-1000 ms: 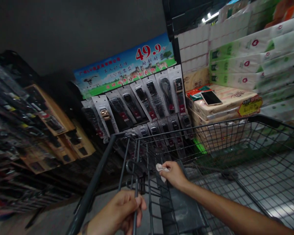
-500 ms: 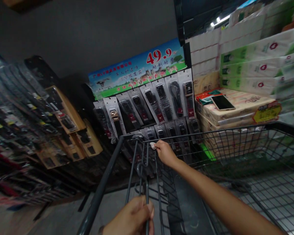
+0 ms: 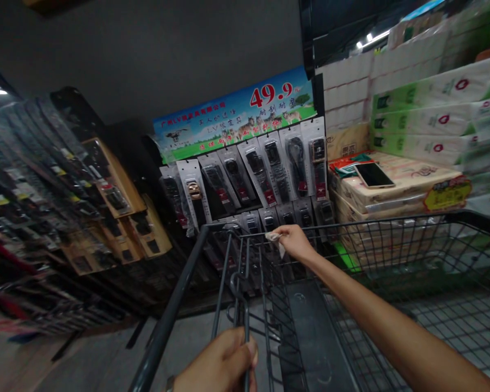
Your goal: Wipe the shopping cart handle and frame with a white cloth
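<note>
A dark grey wire shopping cart (image 3: 392, 220) fills the lower part of the view. My left hand (image 3: 218, 359) is closed around an upright wire of its end panel, near the bottom edge. My right hand (image 3: 296, 240) reaches in from the lower right and pinches a crumpled white wipe (image 3: 273, 237) against the cart's top rim wire. A corner of the wipe hangs below the rim; part of it is hidden by my fingers. The thick cart handle (image 3: 167, 310) runs left of both hands and touches neither. A dark flat panel (image 3: 310, 332) lies inside the cart.
Packaged belts (image 3: 265, 169) hang behind the cart under a price sign (image 3: 232, 117). At the left are more racked belts (image 3: 44, 179) and wooden display boxes (image 3: 118, 185). A phone (image 3: 373, 175) rests on stacked tissue packs (image 3: 408, 190) at the right, close to the cart.
My right hand has slid to the right along the top rim with the wipe, and more of the wipe shows now. My left hand keeps its grip. The view has shifted slightly.
</note>
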The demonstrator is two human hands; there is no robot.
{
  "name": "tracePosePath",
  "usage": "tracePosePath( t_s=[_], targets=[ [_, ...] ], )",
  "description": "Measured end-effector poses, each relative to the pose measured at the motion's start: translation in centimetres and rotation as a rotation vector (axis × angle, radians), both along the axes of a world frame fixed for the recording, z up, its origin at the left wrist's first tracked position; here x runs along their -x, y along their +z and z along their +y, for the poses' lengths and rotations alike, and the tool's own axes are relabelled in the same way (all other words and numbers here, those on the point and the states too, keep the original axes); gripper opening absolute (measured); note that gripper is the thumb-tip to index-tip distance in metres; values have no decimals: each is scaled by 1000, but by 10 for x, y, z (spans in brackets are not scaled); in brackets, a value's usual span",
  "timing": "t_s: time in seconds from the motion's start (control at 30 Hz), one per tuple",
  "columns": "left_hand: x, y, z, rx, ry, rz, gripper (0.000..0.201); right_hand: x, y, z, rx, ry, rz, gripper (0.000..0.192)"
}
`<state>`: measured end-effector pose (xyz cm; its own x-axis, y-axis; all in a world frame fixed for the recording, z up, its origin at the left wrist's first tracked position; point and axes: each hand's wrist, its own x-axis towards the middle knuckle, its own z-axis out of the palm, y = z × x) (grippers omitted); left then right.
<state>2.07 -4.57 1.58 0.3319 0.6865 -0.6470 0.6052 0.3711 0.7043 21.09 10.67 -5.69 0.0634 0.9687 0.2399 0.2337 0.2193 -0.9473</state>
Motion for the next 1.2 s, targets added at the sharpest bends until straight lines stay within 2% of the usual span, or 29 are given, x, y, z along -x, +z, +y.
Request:
tracePosePath(
  t_s=[0.1, 0.23, 0.33, 0.43, 0.5, 0.53, 0.6, 0.67, 0.73, 0.9, 0.97, 1.03, 1.1, 1.13, 1.2],
  targets=[
    [-1, -1, 0, -38, -39, 15, 47, 2, -8, 5, -138, -81, -134, 31],
    [-1, -3, 2, -56, -67, 25, 41, 17, -25, 0, -272, 4, -370, 37],
    [1, -4, 3, -59, -75, 39, 40, 21, -30, -10, -318, 73, -419, 39],
    [3, -3, 3, -69, -84, 50, 42, 14, -24, -17, -305, 236, -319, 38],
    [3, -3, 3, -76, -93, 49, 44, 6, -18, -17, -190, 302, -187, 30],
    [3, -3, 4, -78, -97, 47, 45, 2, -15, -15, -120, 283, -116, 26],
    [3, -4, 4, -76, -102, 48, 46, 0, -12, -9, -37, 157, 1, 20],
    [2, -6, 5, -76, -100, 49, 46, 4, -14, -4, -66, 18, 47, 22],
    [2, -6, 5, -76, -93, 45, 47, 14, -20, -3, -138, -37, 18, 27],
    [3, -3, 4, -74, -97, 52, 48, 30, -36, -16, -216, 48, -85, 39],
    [4, -2, 3, -86, -99, 55, 47, 26, -34, -21, -143, 147, -11, 35],
    [5, -1, 3, -87, -107, 60, 45, 17, -29, -21, 27, 235, 106, 26],
    [6, -1, 3, -78, -105, 64, 42, 9, -23, -17, 167, 210, 218, 21],
    [7, -1, 3, -74, -100, 64, 41, 7, -21, -15, 177, 156, 255, 21],
    [6, -2, 3, -74, -93, 59, 40, 8, -19, -12, 67, 28, 253, 25]
  ],
)
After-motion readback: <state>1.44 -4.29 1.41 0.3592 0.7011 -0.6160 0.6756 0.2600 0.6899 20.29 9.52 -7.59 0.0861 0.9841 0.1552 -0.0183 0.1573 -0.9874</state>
